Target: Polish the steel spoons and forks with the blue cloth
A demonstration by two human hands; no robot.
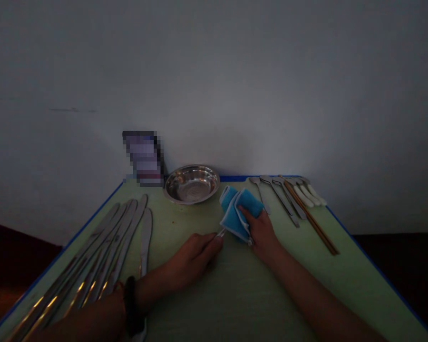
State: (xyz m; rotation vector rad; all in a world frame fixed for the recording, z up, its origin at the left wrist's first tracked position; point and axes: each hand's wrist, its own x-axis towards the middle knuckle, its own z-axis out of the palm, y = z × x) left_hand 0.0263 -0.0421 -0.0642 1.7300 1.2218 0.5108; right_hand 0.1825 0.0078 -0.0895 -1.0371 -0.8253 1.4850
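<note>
My left hand is closed around the handle of a thin metal utensil, just above the middle of the table. The utensil's other end disappears into a folded blue cloth with pale edging, so its kind cannot be told. Gripping that cloth from the right is my right hand, thumb on top and the fabric bunched around the utensil. Beyond both hands stands a shiny round metal bowl. Several metal table knives lie side by side at the left, partly hidden under my left forearm.
Metal spoons, wooden chopsticks and white-handled utensils lie along the back right. A blurred-out upright device leans by the wall, left of the bowl. The pale green table has blue edges and meets a grey wall.
</note>
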